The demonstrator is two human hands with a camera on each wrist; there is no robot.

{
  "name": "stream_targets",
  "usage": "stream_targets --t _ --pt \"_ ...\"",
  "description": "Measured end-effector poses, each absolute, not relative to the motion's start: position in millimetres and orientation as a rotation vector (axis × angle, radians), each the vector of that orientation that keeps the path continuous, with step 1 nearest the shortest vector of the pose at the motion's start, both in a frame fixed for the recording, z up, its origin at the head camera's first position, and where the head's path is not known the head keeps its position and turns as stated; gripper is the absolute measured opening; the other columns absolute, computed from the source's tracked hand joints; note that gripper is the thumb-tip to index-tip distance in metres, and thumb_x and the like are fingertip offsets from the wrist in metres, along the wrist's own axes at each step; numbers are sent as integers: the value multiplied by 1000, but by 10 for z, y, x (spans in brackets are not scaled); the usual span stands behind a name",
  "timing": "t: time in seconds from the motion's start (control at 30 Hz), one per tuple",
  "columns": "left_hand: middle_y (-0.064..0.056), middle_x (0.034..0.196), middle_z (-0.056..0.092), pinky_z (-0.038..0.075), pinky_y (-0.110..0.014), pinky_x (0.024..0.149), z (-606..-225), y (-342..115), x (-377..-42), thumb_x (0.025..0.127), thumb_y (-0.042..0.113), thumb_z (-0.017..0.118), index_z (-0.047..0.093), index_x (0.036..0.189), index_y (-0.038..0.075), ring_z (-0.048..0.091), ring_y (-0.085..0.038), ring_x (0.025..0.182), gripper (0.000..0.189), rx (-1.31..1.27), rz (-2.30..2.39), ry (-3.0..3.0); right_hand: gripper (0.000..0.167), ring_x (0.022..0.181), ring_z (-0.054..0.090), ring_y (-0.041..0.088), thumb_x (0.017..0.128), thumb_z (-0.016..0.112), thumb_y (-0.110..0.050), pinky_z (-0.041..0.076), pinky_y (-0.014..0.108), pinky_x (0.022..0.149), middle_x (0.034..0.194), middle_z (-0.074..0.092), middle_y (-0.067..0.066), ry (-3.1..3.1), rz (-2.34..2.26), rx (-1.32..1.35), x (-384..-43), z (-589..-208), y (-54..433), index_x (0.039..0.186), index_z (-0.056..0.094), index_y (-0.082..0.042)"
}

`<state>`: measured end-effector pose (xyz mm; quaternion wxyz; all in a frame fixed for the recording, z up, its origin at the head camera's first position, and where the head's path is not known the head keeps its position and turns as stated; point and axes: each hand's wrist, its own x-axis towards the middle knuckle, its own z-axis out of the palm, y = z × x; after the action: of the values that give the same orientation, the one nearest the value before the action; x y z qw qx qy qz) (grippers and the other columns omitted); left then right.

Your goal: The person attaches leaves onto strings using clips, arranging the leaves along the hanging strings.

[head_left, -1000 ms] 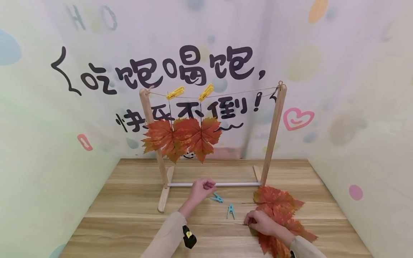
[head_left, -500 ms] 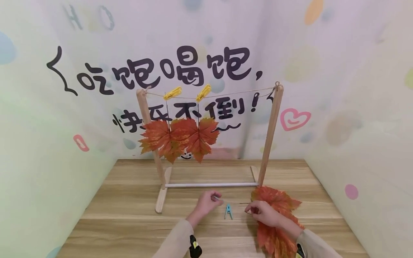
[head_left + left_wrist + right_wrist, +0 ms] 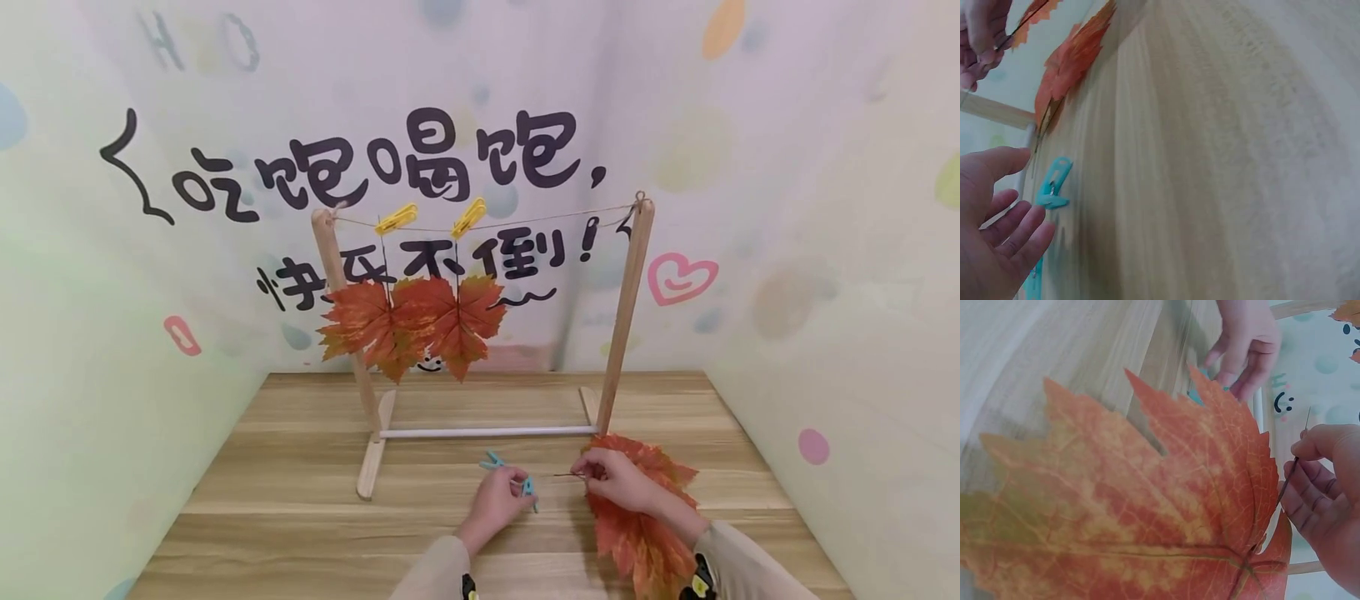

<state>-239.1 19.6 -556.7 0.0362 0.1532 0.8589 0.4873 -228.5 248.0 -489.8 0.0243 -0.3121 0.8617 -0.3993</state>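
My left hand [image 3: 497, 502] reaches over a blue clothespin [image 3: 528, 485] on the table. In the left wrist view its thumb and fingers are spread apart, with the clothespin [image 3: 1055, 184] just beyond them. A second blue clothespin [image 3: 491, 460] lies behind that hand. My right hand [image 3: 615, 479] pinches the thin dark stem of an orange-red artificial maple leaf [image 3: 1147, 506] between thumb and fingers. This leaf hangs raised and tilted below the hand. Another similar leaf [image 3: 1069, 72] lies on the table, partly hidden by the right hand in the head view.
A wooden frame [image 3: 628, 317] stands behind the hands, with a white crossbar [image 3: 487, 432] low down. On its string [image 3: 555, 218], two yellow clothespins [image 3: 468, 218] hold two red-orange leaves [image 3: 459, 325] by their stems, towards the left. Printed walls enclose the table's back and sides.
My left hand has moved right and nearer, from behind the farther blue clothespin to the nearer one. My right hand has lifted the leaf's stem from the table and moved it away from me.
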Motion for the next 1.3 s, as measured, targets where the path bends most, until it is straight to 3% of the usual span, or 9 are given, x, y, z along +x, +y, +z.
stream_targets --t 0.2,0.43,0.67,0.9,1.3 --pt "-9 88 64 51 -28 67 -5662 262 -2320 69 12 77 61 102 -6 61 -17 78 41 407 1525 2681 21 65 48 6 78 56 12 44 21 56 73 55 3 2680 -1239 -948 -2269 -4864 2451 94 63 0" --pt "-4 86 59 49 -32 72 -5777 348 -2279 60 19 82 63 95 -1 57 -17 77 45 334 1429 2883 22 63 48 13 76 54 17 43 21 55 72 54 12 2672 -1268 -934 -2187 -4700 2333 92 62 5" --pt "0 78 56 45 -26 64 -5781 338 -2281 56 9 80 64 86 1 51 -11 70 35 344 1394 2900 18 64 46 2 79 56 10 43 20 55 73 55 3 2653 -1243 -912 -2294 -4909 2402 94 62 3" --pt "2 73 55 40 -22 57 -5723 232 -2278 59 12 81 65 80 4 46 -6 64 27 382 1379 2823 19 65 47 2 81 56 5 44 21 55 75 55 -2 2630 -1252 -884 -2360 -5007 2450 94 64 -5" --pt "1 74 56 42 -23 58 -5647 101 -2312 62 15 81 63 80 4 48 -9 66 28 441 1279 2767 21 65 48 11 79 52 16 45 23 56 75 55 10 2648 -1245 -876 -2258 -4681 2306 94 62 4"
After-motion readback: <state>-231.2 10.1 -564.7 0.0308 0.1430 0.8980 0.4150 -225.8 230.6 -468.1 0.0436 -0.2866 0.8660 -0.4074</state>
